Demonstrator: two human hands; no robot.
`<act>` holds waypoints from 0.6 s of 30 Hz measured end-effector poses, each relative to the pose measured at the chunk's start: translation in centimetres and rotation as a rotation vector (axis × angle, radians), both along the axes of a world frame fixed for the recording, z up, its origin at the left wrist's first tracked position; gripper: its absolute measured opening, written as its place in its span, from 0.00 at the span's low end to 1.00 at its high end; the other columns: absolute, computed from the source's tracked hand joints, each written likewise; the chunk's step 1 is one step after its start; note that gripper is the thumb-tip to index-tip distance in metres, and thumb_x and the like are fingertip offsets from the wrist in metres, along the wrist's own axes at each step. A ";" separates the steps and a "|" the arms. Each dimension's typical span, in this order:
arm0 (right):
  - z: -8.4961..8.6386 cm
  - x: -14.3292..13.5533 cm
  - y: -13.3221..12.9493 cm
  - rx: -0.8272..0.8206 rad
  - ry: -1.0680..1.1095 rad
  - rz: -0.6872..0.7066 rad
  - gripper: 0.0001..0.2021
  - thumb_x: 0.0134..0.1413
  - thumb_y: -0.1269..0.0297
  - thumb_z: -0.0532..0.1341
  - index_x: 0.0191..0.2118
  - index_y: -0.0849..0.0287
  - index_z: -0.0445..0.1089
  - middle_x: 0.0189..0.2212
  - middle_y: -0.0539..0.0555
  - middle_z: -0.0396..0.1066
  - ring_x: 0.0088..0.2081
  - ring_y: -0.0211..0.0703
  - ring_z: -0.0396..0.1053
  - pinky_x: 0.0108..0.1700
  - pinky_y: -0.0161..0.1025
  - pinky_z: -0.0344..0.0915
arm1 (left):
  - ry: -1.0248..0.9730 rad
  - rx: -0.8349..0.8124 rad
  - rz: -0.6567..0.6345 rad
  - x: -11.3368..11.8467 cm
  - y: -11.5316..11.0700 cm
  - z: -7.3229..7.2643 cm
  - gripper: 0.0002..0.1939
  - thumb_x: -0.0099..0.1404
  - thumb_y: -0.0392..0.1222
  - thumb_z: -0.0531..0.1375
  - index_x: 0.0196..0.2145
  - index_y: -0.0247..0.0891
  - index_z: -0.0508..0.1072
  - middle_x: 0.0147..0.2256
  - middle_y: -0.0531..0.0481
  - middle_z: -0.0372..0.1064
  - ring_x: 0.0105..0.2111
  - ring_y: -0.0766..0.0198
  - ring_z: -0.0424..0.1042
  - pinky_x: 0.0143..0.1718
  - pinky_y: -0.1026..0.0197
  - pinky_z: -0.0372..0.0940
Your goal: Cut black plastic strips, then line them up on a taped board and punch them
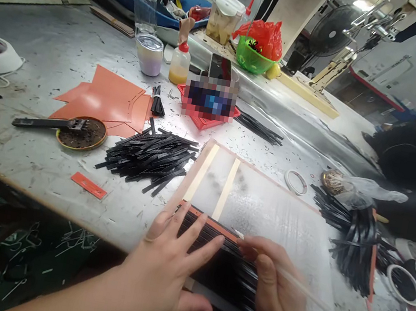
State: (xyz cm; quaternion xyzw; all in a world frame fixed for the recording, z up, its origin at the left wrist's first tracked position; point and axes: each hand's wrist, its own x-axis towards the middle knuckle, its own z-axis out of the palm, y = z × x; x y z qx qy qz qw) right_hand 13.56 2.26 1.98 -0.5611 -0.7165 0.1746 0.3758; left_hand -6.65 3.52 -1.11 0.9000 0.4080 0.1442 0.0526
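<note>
My left hand (169, 261) lies with fingers spread, its fingertips on an orange strip (224, 232) and a row of black strips (213, 239). These lie along the near part of a translucent board (275, 205), which carries two cream tape bands (226, 188). My right hand (281, 286) pinches a thin, pale, pen-like stick (305, 289), its tip close to the orange strip's right part. What kind of tool it is I cannot make out. Some of the black strips are blurred and hidden under my hands.
Loose black strips (151, 156) are heaped left of the board, near a round glue tin lid (86, 135) with a brush (44, 122). Behind are orange sheets (105, 97), a red basket (201, 121) and a squeeze bottle (179, 64). More black strips (360, 252) lie right.
</note>
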 end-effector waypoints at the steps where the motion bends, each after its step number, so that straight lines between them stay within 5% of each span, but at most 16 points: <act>1: 0.1 -0.1 0.2 0.005 0.000 0.005 0.10 0.62 0.65 0.49 0.40 0.55 0.67 0.30 0.51 0.71 0.30 0.39 0.71 0.31 0.35 0.69 | -0.005 0.000 0.002 0.0 0.0 -0.1 0.40 0.54 0.73 0.42 0.59 0.51 0.52 0.57 0.43 0.55 0.57 0.36 0.49 0.52 0.45 0.40; 12: 1.5 -1.3 2.2 0.036 -0.005 0.103 0.10 0.62 0.64 0.48 0.41 0.56 0.66 0.30 0.51 0.70 0.31 0.38 0.69 0.32 0.35 0.67 | -0.037 -0.047 0.014 0.3 0.1 -0.3 0.41 0.53 0.74 0.43 0.59 0.52 0.52 0.59 0.45 0.53 0.59 0.38 0.46 0.53 0.45 0.41; 18: 2.2 -3.0 4.3 -0.087 -0.048 0.119 0.08 0.59 0.68 0.50 0.32 0.57 0.65 0.24 0.47 0.69 0.25 0.35 0.69 0.28 0.30 0.64 | -0.033 -0.008 -0.010 0.1 0.3 -0.6 0.41 0.54 0.73 0.43 0.60 0.50 0.52 0.59 0.45 0.53 0.59 0.38 0.45 0.54 0.44 0.36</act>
